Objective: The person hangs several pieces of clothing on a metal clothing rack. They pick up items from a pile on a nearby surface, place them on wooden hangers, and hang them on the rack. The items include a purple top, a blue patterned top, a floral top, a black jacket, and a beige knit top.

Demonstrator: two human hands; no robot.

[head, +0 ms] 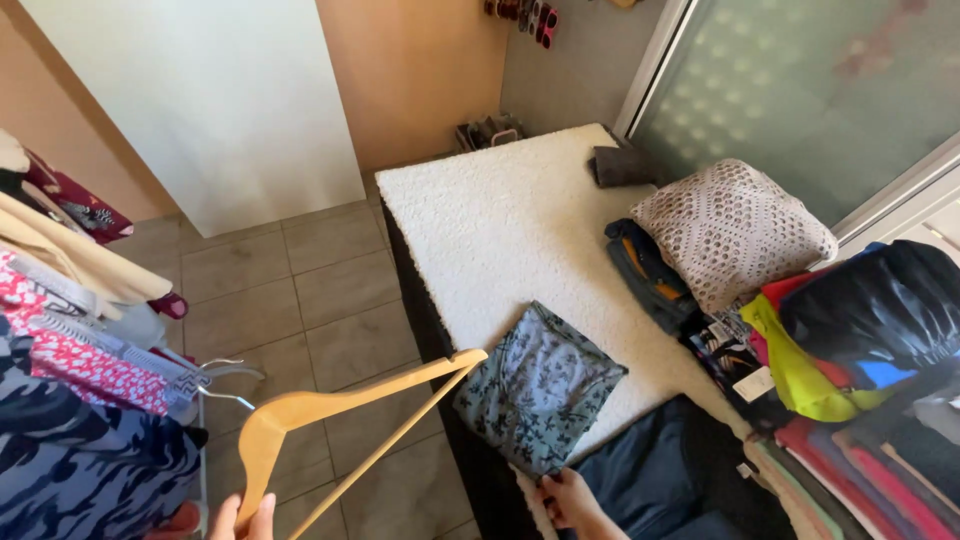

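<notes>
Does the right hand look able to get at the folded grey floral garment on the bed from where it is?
Probably yes: the right hand already sits at the near edge of the folded floral garment, with nothing lying between them. The left hand is busy with the wooden hanger.

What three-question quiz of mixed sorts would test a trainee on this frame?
1. True or false: the left hand holds a pale wooden clothes hanger.
2. The right hand touches which thing? A) grey-green floral folded garment B) beige crocheted cushion C) small dark grey folded cloth
3. Fill in: the floral garment lies on a bed with a white fluffy ___.

Key: 1 true; 2 A; 3 cover.
</notes>
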